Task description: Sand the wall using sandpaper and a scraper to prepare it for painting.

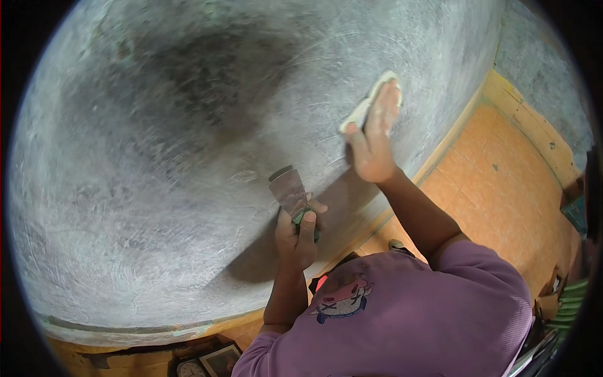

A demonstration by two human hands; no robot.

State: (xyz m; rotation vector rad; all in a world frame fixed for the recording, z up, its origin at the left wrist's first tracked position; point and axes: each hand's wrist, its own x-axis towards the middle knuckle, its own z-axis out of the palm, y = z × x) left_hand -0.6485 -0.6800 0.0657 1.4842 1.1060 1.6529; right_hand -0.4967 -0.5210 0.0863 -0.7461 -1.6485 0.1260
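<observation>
A grey, scratched and patchy wall (165,198) fills most of the view before me. Against its right part my right hand (377,136) presses a pale, flat pad or folded cloth (360,113), fingers stretched over it and thumb at its lower left edge. Lower and to the left, my left hand (297,235) grips the green handle (303,217) of a tool with a broad greyish-brown blade or block (288,188) and a dark end, which points up and left. It looks like a scraper or brush; the exact kind I cannot tell. Dark shadows of my arms fall on the wall.
Orange floor tiles (485,165) and a yellowish wall base (532,122) lie to the right, where another grey wall (541,61) meets the first. A framed picture (221,360) and a round dial (191,368) are at the bottom left. Green slatted items (572,304) stand at the lower right.
</observation>
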